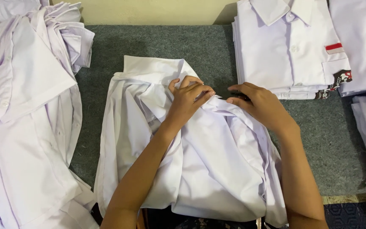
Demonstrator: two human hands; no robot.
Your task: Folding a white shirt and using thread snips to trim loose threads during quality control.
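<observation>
Left hand point(188, 98) pinches a fold of the white shirt point(217, 169), fingers curled shut; right hand point(260, 104) presses loosely open just beside it, folded stack point(289, 55) beyond the fingertips.

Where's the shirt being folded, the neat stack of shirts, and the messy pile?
White shirt point(217, 169), head view, on its smooth lower fabric.
Folded shirt stack point(284, 51), head view, on the top shirt's front.
Unfolded shirt pile point(26, 127), head view, on the middle of the top shirt.
</observation>
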